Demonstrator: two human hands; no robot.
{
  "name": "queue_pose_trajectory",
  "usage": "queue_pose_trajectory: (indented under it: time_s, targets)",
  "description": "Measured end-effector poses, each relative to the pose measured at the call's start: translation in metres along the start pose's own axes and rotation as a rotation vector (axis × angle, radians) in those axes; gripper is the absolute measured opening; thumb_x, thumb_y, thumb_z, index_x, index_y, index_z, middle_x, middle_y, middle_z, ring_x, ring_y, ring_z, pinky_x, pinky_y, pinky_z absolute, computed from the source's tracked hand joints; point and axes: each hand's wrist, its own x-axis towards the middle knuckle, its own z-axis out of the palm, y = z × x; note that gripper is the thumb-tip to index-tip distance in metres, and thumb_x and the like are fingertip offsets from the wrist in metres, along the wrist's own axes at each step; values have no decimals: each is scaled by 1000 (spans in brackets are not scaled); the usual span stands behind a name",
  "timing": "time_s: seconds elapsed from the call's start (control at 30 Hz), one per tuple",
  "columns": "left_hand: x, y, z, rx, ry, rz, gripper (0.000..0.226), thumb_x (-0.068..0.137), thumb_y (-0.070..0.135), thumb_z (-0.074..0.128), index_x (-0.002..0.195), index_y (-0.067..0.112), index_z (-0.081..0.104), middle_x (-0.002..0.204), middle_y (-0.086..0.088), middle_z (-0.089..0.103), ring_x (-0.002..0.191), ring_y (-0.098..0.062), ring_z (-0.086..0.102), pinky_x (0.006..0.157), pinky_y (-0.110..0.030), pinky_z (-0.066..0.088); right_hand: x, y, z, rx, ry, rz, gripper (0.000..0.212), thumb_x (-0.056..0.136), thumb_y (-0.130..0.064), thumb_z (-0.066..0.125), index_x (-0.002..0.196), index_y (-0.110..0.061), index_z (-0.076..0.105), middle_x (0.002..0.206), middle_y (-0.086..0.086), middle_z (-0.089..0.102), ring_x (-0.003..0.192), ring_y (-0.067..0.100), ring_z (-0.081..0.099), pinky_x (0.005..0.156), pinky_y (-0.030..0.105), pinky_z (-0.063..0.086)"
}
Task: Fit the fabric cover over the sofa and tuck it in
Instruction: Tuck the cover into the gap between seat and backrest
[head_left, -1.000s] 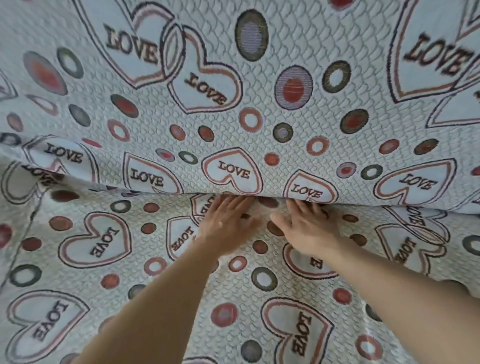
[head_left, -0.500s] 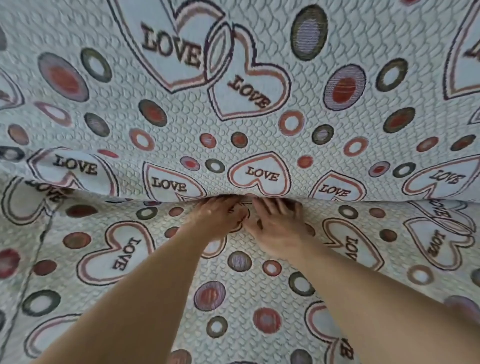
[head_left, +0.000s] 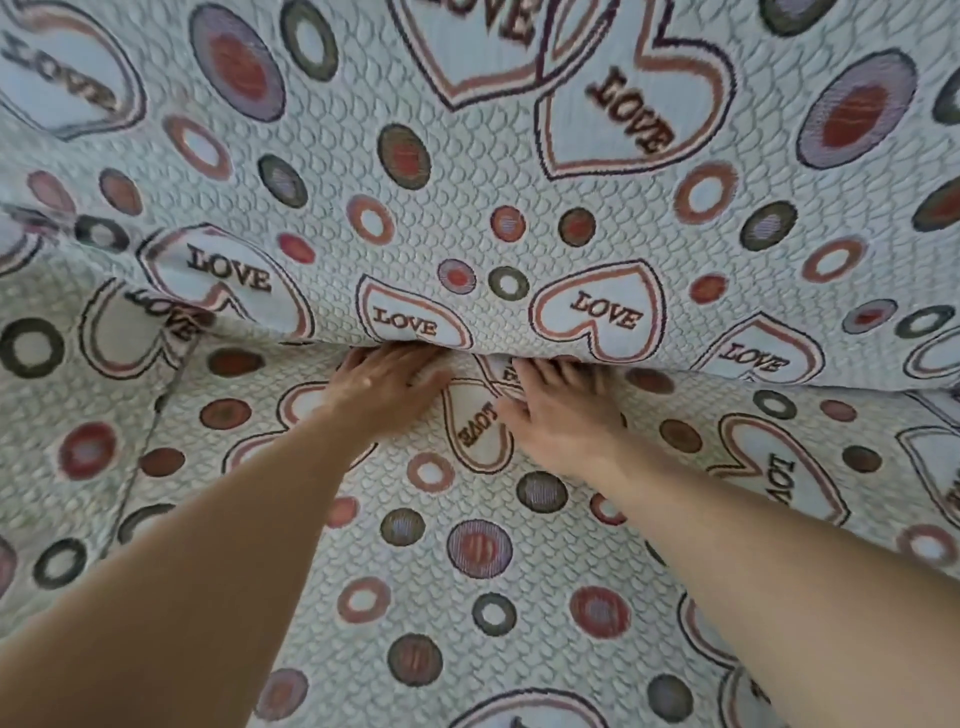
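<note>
A quilted pale fabric cover (head_left: 467, 597) printed with LOVE hearts and coloured rings fills the whole view, draped over the sofa's seat and backrest. A crease (head_left: 675, 371) runs across the middle where seat meets back. My left hand (head_left: 387, 387) lies flat on the cover with straight fingers pushed into that crease. My right hand (head_left: 563, 410) lies flat beside it, fingers also pressed into the crease. The fingertips of both hands are hidden under the fold of cover hanging from the backrest. The sofa itself is fully covered.
At the left a seam or fold line (head_left: 156, 415) runs diagonally down the cover, where the fabric bends over a side part of the sofa. Nothing else shows besides the cover and my forearms.
My view has drawn closer to the backrest. Both hands have slid a little along the crease and stay pressed into it, now slightly farther apart than half a second ago.
</note>
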Motion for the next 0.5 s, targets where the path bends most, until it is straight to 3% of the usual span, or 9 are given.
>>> queue_pose_trajectory:
  time_s: [0.17, 0.3, 0.43, 0.5]
  targets:
    - [-39, -1, -2, 49, 147, -13, 80, 80, 76, 2, 147, 40, 25, 154, 16, 30, 144, -10, 19, 119, -42, 7, -5, -10, 1, -55, 4, 29, 69, 98, -55, 14, 154, -19, 0, 163, 1, 1, 149, 25, -1, 117, 55, -1]
    - [-87, -64, -6, -107, 128, -298, 75, 86, 75, 15, 152, 40, 9, 161, 16, 2, 148, -10, -6, 121, -39, -2, -19, -38, 7, -77, -42, -103, 74, 97, -57, 13, 153, -14, -13, 161, 5, -16, 147, 23, -16, 118, 50, -8]
    - [-83, -115, -14, -232, 77, -317, 71, 93, 63, 32, 153, 27, 18, 162, 8, 7, 148, -10, -6, 121, -36, -1, -4, -84, 15, -87, -50, -224, 75, 97, -58, 13, 152, -14, -14, 160, 6, -19, 146, 23, -20, 118, 48, -11]
    - [-62, -123, -21, -264, 63, -280, 77, 91, 66, 27, 152, 19, 25, 161, -3, 16, 148, -18, 5, 120, -35, 5, 10, -101, 16, -90, -42, -241, 75, 97, -59, 14, 153, -17, -13, 160, 4, -18, 147, 24, -17, 118, 51, -8]
